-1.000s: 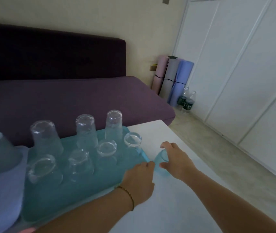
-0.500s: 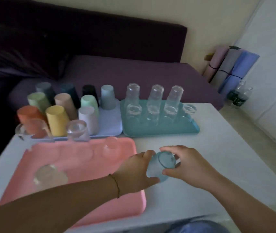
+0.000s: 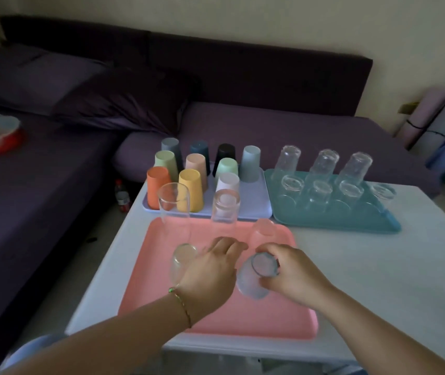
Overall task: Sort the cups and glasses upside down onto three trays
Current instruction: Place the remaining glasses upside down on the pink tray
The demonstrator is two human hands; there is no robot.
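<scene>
The right grip [image 3: 294, 277] pinches the small glass [image 3: 255, 280], tilted, above the near-right area of the pink tray [image 3: 243, 318], where bare surface lies between the 4 glasses already set [image 3: 225, 209] and the right rim, while the left grip [image 3: 210, 272], fingers spread, hovers just left, probably to steady placement.

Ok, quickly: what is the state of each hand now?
Left hand: open, holding nothing.
Right hand: grips the small clear bluish glass.

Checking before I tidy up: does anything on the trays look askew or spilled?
Only the glass that the right hand grips: it is tilted over the pink tray, not yet set down. No spill or damage shows elsewhere.
</scene>
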